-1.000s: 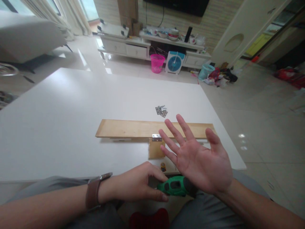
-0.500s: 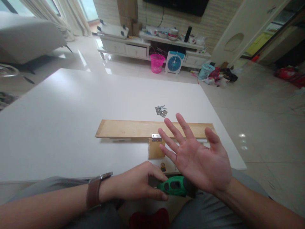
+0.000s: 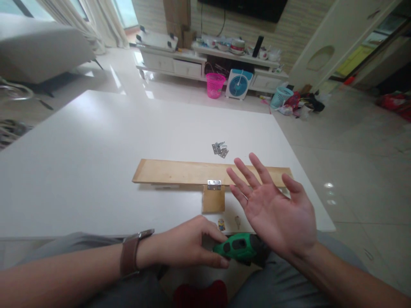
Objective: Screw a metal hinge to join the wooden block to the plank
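As seen in the head view, grasps the green power tool (image 3: 239,247) by its narrow end in the left hand (image 3: 189,241), beside the near edge of the white table (image 3: 80,179). Holds the right hand (image 3: 278,214) unclenched, palm up. Has ahead a metal hinge (image 3: 214,185) bridging a long board (image 3: 173,171) and a wooden block (image 3: 213,202), loose hinges (image 3: 220,149) beyond.

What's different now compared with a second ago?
The right hand has swung its fingers to the right, uncovering the edges of the hinge and small wood block. The view shifted slightly. Nothing visibly gripped or released: the left hand stays around the tapered end of the green tool; long board and loose hinges look unmoved.
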`<state>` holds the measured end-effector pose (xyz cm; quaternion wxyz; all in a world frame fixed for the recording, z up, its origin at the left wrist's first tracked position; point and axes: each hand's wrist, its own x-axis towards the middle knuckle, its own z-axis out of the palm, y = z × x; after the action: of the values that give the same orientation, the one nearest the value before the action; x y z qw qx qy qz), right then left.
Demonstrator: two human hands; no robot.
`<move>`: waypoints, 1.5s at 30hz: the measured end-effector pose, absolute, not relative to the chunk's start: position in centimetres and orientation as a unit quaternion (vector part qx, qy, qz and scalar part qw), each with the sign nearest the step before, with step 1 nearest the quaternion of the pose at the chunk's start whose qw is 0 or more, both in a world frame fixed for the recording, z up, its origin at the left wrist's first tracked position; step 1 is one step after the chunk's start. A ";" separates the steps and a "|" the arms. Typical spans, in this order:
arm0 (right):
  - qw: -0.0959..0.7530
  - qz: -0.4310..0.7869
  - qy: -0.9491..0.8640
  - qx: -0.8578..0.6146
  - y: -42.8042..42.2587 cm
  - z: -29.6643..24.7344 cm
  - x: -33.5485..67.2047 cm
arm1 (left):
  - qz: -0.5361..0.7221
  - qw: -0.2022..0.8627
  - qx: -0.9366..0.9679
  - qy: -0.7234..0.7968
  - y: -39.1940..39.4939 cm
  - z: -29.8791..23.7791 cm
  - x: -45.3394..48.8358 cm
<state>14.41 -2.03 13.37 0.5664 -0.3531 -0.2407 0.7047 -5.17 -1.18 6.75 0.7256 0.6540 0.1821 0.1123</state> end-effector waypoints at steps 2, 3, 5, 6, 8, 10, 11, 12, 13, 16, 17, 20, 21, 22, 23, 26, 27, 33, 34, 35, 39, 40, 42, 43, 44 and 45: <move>0.566 0.703 -0.243 -0.357 -2.1 13.5 14.4 | 0.116 0.727 0.652 0.183 -1.2 6.7 -5.2; 0.566 0.701 -0.242 -0.360 -2.1 13.5 14.4 | 0.117 0.726 0.652 0.183 -1.2 6.6 -5.2; 0.572 0.694 -0.237 -0.367 -2.2 13.5 14.4 | 0.118 0.727 0.651 0.183 -1.2 6.6 -5.2; 0.575 0.692 -0.233 -0.369 -2.2 13.5 14.5 | 0.115 0.727 0.651 0.185 -1.2 6.6 -5.2; 0.574 0.695 -0.226 -0.370 -2.2 13.5 14.6 | 0.108 0.731 0.648 0.184 -1.2 6.6 -5.2; 0.556 0.712 -0.224 -0.365 -2.2 13.5 14.6 | 0.105 0.734 0.646 0.183 -1.2 6.7 -5.2; 0.546 0.720 -0.228 -0.364 -2.2 13.5 14.5 | 0.106 0.735 0.644 0.182 -1.2 6.8 -5.2; 0.539 0.722 -0.234 -0.365 -2.3 13.5 14.5 | 0.106 0.736 0.643 0.181 -1.2 6.8 -5.2; 0.536 0.718 -0.243 -0.371 -2.3 13.5 14.4 | 0.106 0.737 0.643 0.182 -1.2 6.8 -5.3; 0.528 0.685 -0.276 -0.419 -2.4 13.3 14.2 | 0.103 0.735 0.644 0.185 -1.2 6.8 -5.3; 0.522 0.676 -0.284 -0.436 -2.5 13.3 14.2 | 0.102 0.735 0.645 0.185 -1.2 6.7 -5.3; 0.499 0.671 -0.292 -0.463 -2.5 13.1 14.2 | 0.103 0.735 0.646 0.180 -1.2 6.6 -5.3; 0.494 0.673 -0.293 -0.466 -2.5 13.1 14.3 | 0.104 0.734 0.646 0.180 -1.2 6.6 -5.3; 0.490 0.674 -0.294 -0.468 -2.6 13.1 14.3 | 0.104 0.734 0.647 0.181 -1.2 6.6 -5.4; 0.487 0.674 -0.296 -0.470 -2.6 13.1 14.3 | 0.103 0.733 0.647 0.182 -1.2 6.6 -5.4; 0.483 0.676 -0.300 -0.468 -2.7 13.3 14.2 | 0.098 0.735 0.645 0.186 -1.1 6.7 -5.4; 0.482 0.678 -0.299 -0.467 -2.7 13.4 14.2 | 0.096 0.736 0.644 0.188 -1.1 6.7 -5.4; 0.484 0.680 -0.294 -0.466 -2.6 13.4 14.1 | 0.096 0.731 0.650 0.187 -1.1 6.7 -5.3; 0.485 0.680 -0.293 -0.464 -2.6 13.4 14.1 | 0.097 0.729 0.651 0.187 -1.1 6.6 -5.3; 0.486 0.681 -0.293 -0.463 -2.5 13.4 14.1 | 0.098 0.728 0.652 0.188 -1.1 6.6 -5.3; 0.480 0.681 -0.293 -0.470 -2.7 13.3 14.1 | 0.096 0.725 0.656 0.188 -1.1 6.6 -5.4; 0.480 0.679 -0.292 -0.473 -2.7 13.3 14.2 | 0.093 0.725 0.656 0.188 -1.1 6.6 -5.4; 0.479 0.676 -0.292 -0.478 -2.8 13.3 14.2 | 0.088 0.726 0.656 0.187 -1.1 6.7 -5.4; 0.480 0.675 -0.291 -0.479 -2.8 13.3 14.3 | 0.087 0.726 0.657 0.187 -1.1 6.7 -5.5; 0.480 0.674 -0.290 -0.480 -2.8 13.3 14.3 | 0.087 0.725 0.657 0.186 -1.1 6.7 -5.5; 0.480 0.675 -0.289 -0.480 -2.8 13.3 14.3 | 0.089 0.724 0.658 0.185 -1.1 6.7 -5.5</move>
<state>14.34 -2.81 13.29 0.4803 -0.4802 -0.2893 0.6745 -5.46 -1.07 6.75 0.7240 0.6585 0.1853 0.0892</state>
